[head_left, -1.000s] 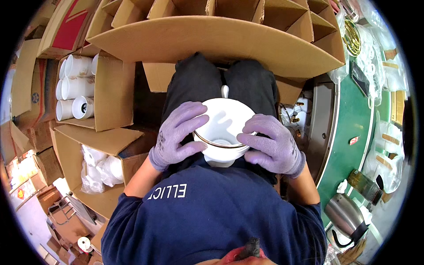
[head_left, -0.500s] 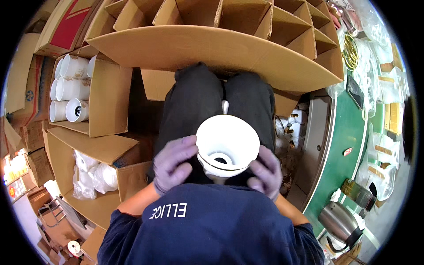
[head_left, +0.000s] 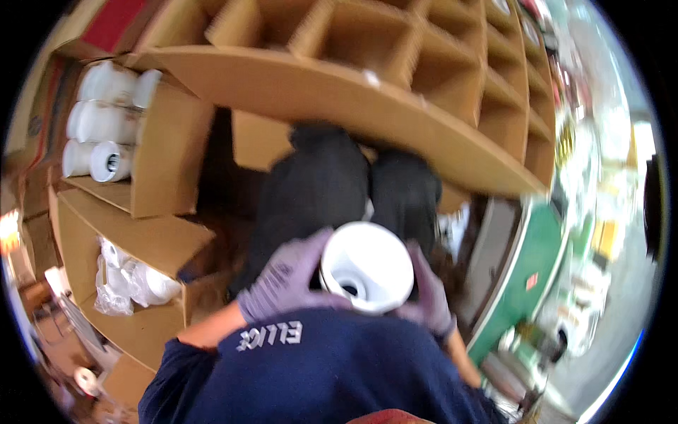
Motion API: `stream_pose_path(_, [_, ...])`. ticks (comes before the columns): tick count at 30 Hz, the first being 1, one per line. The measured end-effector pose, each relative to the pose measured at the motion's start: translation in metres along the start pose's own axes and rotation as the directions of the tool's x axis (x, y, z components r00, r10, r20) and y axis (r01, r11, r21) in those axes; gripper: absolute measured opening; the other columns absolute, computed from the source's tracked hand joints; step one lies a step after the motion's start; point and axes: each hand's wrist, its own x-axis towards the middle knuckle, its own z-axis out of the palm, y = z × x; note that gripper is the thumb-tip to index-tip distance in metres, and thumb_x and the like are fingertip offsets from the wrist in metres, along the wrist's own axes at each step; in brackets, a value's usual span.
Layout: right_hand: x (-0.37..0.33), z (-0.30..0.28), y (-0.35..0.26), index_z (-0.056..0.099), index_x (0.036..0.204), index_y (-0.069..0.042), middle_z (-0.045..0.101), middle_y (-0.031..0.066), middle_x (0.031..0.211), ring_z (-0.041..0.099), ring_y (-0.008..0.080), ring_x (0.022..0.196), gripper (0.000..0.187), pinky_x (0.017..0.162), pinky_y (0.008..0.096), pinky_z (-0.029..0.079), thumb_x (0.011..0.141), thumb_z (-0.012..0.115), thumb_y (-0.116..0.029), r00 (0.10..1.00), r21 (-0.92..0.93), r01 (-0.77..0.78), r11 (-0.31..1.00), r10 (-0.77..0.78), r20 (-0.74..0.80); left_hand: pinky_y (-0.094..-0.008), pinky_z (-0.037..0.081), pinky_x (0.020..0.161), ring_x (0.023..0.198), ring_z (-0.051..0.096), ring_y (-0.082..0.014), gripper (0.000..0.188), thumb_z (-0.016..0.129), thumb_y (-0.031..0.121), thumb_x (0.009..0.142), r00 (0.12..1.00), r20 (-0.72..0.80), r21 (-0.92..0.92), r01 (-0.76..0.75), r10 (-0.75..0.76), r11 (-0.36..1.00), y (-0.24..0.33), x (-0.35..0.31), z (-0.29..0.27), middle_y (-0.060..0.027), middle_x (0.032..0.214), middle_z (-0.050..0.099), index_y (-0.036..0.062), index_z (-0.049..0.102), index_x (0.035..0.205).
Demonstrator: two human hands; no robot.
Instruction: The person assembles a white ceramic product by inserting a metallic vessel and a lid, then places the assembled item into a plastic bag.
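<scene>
A white cup-shaped lampshade (head_left: 374, 258) is held in front of my body, near my lap. Its wide mouth faces up, and a dark round hole shows at its bottom. My left hand (head_left: 293, 275) wraps the shade's left side, the thumb low by the near rim. On the opposite side, my right hand (head_left: 429, 293) presses against the wall, some of its fingers hidden. Both hands wear purple-grey gloves. The picture is smeared by motion, and the shade's underside is hidden.
Ahead stands a large carton with cardboard dividers (head_left: 318, 74). At left, an open box (head_left: 169, 152) holds several white shades on their sides; below it, another box (head_left: 134, 237) contains plastic-wrapped white pieces. A green table (head_left: 526, 247) with plastic-wrapped items and a metal jug runs along the right.
Both hands have closed in on the shade, which sits lower and slightly to the right in view. The shade's mouth has tilted. The whole view has turned, moving the carton and table.
</scene>
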Motion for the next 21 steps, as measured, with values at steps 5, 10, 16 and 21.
stream_pose_path(5, [0.031,-0.030,-0.034,0.030,0.148,0.010,0.048,0.0321,0.142,0.051,0.0406,0.133,0.112,0.106,0.0414,0.046,0.069,0.089,-0.044,0.980,-0.275,-0.075,0.959,0.122,0.159,-0.0461,0.053,0.087,0.102,0.067,-0.0416,0.090,0.075,0.060,0.079,0.976,0.210,0.157,0.018,-0.051,0.987,0.028,0.018,-0.052,-0.0288,0.111,0.066,-0.0013,0.045,0.137])
stream_pose_path(10, [0.043,-0.057,-0.045,0.034,0.148,0.005,0.056,0.0215,0.128,0.061,0.0258,0.099,0.095,0.089,0.0362,0.050,0.079,0.082,-0.038,0.958,0.144,-0.122,0.982,0.155,-0.240,-0.0412,0.055,0.083,0.092,0.068,-0.0350,0.044,0.072,0.020,0.085,0.572,-0.662,0.581,-0.015,0.484,0.814,0.095,0.122,-0.227,-0.0190,0.106,0.066,0.0066,0.062,0.126])
stream_pose_path(16, [0.079,-0.056,-0.051,0.054,0.132,0.003,0.062,0.0100,0.101,0.058,0.0173,0.082,0.048,0.075,0.0287,0.050,0.088,0.065,-0.014,0.858,-0.222,0.215,0.951,-0.293,-0.422,-0.0512,0.052,0.088,0.099,0.066,-0.0403,0.030,0.058,0.034,0.089,0.873,-0.428,0.872,0.332,0.232,0.359,0.001,0.234,-0.373,-0.0221,0.101,0.068,0.0139,0.061,0.111])
stream_pose_path(21, [0.055,-0.064,-0.050,0.055,0.133,0.004,0.064,0.0205,0.120,0.068,0.0267,0.093,0.056,0.085,0.0359,0.055,0.084,0.073,-0.018,0.823,-0.200,0.119,0.973,-0.209,-0.528,-0.0404,0.056,0.077,0.085,0.068,-0.0321,0.034,0.070,0.026,0.082,0.401,-0.562,0.820,0.156,0.724,0.550,0.099,0.165,-0.326,-0.0185,0.091,0.067,0.0075,0.063,0.110])
